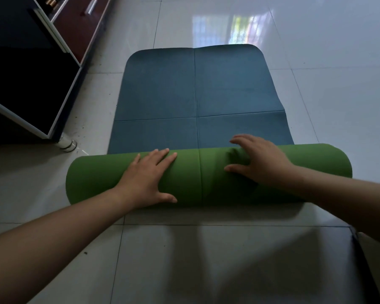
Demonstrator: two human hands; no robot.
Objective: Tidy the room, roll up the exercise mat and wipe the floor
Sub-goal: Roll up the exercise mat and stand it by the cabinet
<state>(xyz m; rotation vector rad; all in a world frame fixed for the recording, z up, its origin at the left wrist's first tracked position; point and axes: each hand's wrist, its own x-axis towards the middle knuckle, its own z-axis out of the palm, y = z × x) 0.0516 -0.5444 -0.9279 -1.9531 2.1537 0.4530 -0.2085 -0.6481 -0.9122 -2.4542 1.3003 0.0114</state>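
Observation:
The exercise mat lies on the tiled floor, partly rolled. Its rolled part (206, 172) is a thick green cylinder lying crosswise in front of me. The flat part (195, 91), blue with fold creases, stretches away from the roll. My left hand (147, 178) presses flat on the roll left of its middle, fingers straight and spread. My right hand (257, 161) rests on top of the roll right of the middle, its fingers bent over the far side where the roll is dented.
A dark cabinet (31, 84) with a white frame and a round metal foot (67, 144) stands at the left, close to the mat's left edge. Glossy pale tiles (338, 84) lie to the right and beyond. Small dark specks dot the floor near the cabinet.

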